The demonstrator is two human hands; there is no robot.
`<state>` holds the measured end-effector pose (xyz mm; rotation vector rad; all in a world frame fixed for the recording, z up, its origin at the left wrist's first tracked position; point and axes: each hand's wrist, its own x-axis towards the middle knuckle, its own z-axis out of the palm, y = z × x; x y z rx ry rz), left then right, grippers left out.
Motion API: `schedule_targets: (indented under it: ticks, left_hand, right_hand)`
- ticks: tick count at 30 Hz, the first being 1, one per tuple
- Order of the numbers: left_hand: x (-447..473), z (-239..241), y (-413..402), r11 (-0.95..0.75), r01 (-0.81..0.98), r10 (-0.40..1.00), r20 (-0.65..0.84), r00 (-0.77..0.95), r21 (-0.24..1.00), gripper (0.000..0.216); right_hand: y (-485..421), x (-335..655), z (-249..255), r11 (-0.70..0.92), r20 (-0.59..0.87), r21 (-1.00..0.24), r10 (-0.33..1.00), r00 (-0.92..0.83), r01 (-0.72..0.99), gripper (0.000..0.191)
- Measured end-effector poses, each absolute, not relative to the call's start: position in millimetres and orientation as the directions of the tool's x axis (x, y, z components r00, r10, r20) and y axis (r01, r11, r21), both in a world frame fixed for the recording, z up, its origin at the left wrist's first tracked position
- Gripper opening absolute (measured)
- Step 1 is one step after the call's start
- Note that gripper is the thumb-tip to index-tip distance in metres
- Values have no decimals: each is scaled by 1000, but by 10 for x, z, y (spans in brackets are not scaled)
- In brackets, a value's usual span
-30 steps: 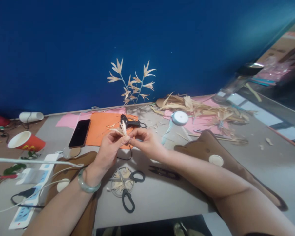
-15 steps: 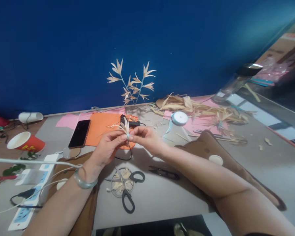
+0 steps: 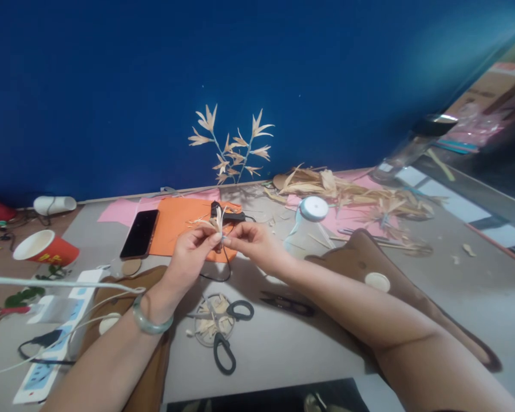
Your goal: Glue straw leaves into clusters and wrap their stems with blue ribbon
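Note:
My left hand (image 3: 192, 256) and my right hand (image 3: 254, 246) meet above the table, fingertips pinched together on a small cluster of dried straw leaves (image 3: 217, 220). The leaves fan upward from the pinch. Both hands are closed on its base. A jade bangle (image 3: 148, 323) sits on my left wrist. Under the hands lie an orange sheet (image 3: 177, 220) and a black glue gun (image 3: 228, 215) with its cord.
Black scissors (image 3: 225, 335) lie over a round dish of leaf scraps near me, small snips (image 3: 288, 303) to their right. A phone (image 3: 139, 233), a red cup (image 3: 45, 247), a power strip (image 3: 51, 343), a tape roll (image 3: 313, 208), a straw pile (image 3: 356, 194) and a standing leaf branch (image 3: 234, 146) surround them.
Both hands rose and shifted slightly away from me with the leaf cluster. The cluster has been turned between the fingertips.

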<state>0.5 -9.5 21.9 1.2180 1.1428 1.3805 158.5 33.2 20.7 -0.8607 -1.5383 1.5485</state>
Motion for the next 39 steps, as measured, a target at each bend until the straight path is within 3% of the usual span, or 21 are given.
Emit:
schedule_targets:
  ticks: [8,13,25,39]
  left_hand:
    - [-28,283,-77,-175,94,980,182,-76,980,21]
    - [-31,280,-91,-154,158,979,172,-106,975,20]
    - [-40,282,-71,-126,109,987,136,-90,986,26]
    - [-55,250,-56,-149,108,988,153,-29,983,26]
  right_hand:
    - [299,1631,328,42,4,-997,837,-547,57,30]
    - [304,1628,301,113,83,-993,816,-572,17,26]
    - [337,1633,252,276,218,-961,812,-541,26,17]
    - [267,1622,306,238,207,-971,842,-498,-1,16]
